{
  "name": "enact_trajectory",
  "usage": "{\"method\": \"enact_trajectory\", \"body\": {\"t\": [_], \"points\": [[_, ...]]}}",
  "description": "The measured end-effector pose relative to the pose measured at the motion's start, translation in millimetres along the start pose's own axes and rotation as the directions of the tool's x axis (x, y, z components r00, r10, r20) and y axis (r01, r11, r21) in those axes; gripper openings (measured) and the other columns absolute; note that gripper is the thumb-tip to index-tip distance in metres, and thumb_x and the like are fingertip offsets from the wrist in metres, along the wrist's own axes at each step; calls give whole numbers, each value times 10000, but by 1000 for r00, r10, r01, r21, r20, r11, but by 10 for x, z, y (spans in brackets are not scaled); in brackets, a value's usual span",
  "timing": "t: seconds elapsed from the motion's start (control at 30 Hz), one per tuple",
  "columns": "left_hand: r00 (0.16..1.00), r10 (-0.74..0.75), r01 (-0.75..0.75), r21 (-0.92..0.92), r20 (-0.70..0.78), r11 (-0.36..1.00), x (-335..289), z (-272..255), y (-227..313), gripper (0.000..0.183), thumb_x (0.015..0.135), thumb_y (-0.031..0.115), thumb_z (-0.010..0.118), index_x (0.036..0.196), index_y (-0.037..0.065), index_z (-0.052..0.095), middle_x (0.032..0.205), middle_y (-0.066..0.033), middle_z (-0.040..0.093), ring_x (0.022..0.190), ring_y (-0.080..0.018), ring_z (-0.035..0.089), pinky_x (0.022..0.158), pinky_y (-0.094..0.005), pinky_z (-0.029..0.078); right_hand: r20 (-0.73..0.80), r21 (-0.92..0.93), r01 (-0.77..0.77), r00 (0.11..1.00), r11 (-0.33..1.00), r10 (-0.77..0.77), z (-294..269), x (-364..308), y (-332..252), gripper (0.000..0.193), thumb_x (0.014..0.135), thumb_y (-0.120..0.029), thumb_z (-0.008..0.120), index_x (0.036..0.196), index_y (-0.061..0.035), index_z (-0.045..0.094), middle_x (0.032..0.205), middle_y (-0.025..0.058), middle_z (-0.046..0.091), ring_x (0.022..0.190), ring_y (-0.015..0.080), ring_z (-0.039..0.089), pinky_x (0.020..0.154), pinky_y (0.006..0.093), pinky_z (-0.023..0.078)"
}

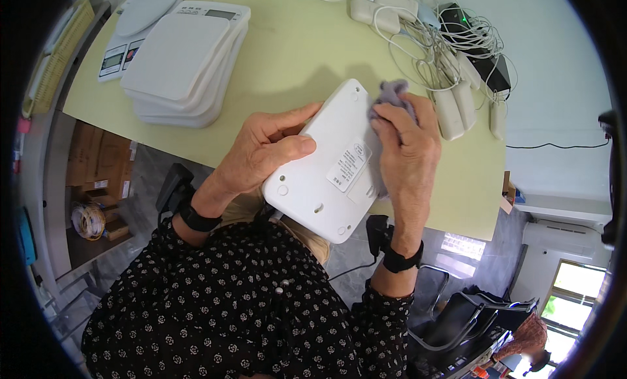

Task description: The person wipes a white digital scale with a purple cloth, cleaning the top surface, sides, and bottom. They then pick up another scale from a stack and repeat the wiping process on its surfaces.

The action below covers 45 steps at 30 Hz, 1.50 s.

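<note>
A white kitchen scale (313, 183) is held tilted above my lap at the table's front edge, its underside with a printed label facing me. My left hand (264, 147) grips its left edge, thumb on the underside and fingers along the side. In my right hand (411, 144) is a bunched greyish-purple cloth (394, 93), pinched by the fingers at the scale's right edge. Part of the cloth is hidden behind the hand.
White kitchen scales (176, 59) are stacked at the table's left, beside another scale with a round top (147, 10). Tangled white cables and power adapters (450, 98) lie at the right on the pale yellow table (294, 46). Black chairs (457, 320) stand at the lower right.
</note>
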<state>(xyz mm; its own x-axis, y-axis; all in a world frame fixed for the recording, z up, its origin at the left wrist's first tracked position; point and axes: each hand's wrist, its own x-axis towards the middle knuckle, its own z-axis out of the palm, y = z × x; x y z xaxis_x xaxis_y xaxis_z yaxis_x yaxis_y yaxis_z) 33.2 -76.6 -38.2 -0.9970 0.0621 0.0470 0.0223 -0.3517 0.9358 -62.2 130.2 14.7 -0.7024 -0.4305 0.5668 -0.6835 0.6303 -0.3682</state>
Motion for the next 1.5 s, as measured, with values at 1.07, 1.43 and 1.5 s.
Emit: {"method": "enact_trajectory", "body": {"t": [1.07, 1.43, 1.5], "points": [[987, 109, -133, -227, -117, 965, 108, 48, -119, 360, 1106, 197, 506, 1319, -64, 632, 1022, 6, 704, 869, -26, 605, 722, -195, 531, 326, 319, 149, 910, 936, -256, -171, -255, -953, 275, 692, 14, 775, 923, -135, 773, 1137, 109, 654, 960, 356, 628, 749, 414, 557], [972, 128, -173, -229, -198, 958, 96, 66, -140, 338, 1108, 184, 496, 1311, -38, 649, 1046, -15, 707, 883, -47, 615, 764, -211, 541, 260, 259, 194, 930, 946, -261, -57, -211, -991, 287, 667, 3, 728, 932, -99, 768, 1132, 118, 637, 947, 325, 623, 721, 404, 562], [973, 165, -196, -205, -162, 959, 87, 71, -130, 339, 1104, 181, 503, 1320, -37, 647, 1043, -8, 701, 881, -40, 602, 761, -209, 536, 228, 215, 227, 934, 950, -275, -61, -236, -975, 307, 624, -19, 713, 918, -87, 764, 1117, 102, 630, 891, 301, 604, 657, 382, 559]]}}
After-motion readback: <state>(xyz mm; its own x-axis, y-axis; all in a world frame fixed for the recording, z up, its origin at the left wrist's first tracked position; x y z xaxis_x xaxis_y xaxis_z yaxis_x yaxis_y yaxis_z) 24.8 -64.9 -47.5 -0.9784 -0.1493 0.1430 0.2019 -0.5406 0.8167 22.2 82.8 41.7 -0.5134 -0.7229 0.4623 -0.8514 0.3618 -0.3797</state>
